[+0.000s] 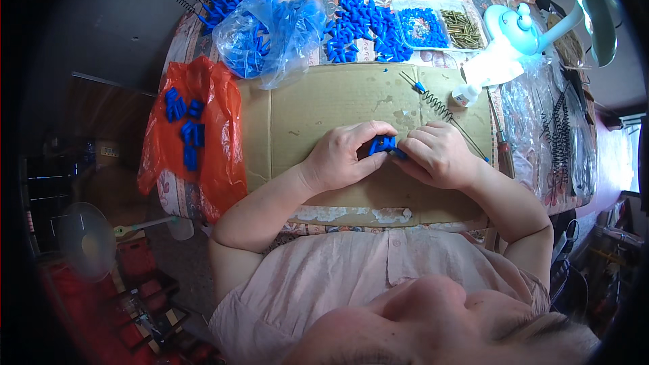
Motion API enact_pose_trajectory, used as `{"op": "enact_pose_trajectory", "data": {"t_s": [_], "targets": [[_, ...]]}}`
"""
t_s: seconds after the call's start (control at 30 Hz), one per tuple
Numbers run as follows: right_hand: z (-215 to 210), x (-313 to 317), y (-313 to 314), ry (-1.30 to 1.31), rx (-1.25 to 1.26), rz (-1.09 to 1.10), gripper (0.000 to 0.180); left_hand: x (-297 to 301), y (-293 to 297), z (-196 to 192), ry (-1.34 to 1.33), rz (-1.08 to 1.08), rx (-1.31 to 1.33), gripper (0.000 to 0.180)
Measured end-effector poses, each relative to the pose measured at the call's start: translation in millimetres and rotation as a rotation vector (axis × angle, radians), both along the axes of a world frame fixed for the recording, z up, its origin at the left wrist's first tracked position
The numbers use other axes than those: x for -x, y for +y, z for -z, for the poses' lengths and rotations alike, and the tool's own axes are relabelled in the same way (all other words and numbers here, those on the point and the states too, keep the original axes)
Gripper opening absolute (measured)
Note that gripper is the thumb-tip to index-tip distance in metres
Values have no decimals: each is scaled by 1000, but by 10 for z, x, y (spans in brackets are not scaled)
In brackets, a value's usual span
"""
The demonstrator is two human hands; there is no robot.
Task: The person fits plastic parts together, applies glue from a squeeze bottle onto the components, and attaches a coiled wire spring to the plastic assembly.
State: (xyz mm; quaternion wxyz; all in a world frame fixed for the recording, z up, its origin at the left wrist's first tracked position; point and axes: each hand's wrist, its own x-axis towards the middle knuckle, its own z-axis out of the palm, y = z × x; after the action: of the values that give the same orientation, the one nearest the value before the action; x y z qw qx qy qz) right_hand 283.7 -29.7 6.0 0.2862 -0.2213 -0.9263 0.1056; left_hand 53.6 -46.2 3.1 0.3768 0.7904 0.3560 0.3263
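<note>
Over the middle of a cardboard sheet (324, 101), my two hands meet at a small blue plastic part (382, 144). My left hand (348, 152) is closed on its left side, thumb below and index finger above. My right hand (436, 154) is closed at its right side, the fingers curled and covering that end. Just beyond my right hand lies a black coiled spring on a rod (436, 103) with a blue tip piece. A small white bottle (466, 94) lies beside it.
An orange-red plastic bag (220, 125) with blue parts lies left. Behind are a clear bag (270, 34), loose blue cone pieces (368, 23) and a clear tray (438, 47) of blue bits and brass-coloured pins. A lamp (517, 30) and a screwdriver (504, 149) are on the right.
</note>
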Motion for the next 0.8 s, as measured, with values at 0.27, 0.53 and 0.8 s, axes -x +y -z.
{"op": "enact_pose_trajectory", "data": {"t_s": [0.27, 0.53, 0.8], "targets": [[0, 1, 0, 4, -3, 1, 21, 7, 6, 22, -9, 6, 7, 35], [-10, 3, 1, 3, -12, 1, 21, 4, 3, 1, -5, 5, 16, 34], [9, -1, -4, 2, 6, 1, 21, 7, 3, 19, -7, 4, 17, 34]]}}
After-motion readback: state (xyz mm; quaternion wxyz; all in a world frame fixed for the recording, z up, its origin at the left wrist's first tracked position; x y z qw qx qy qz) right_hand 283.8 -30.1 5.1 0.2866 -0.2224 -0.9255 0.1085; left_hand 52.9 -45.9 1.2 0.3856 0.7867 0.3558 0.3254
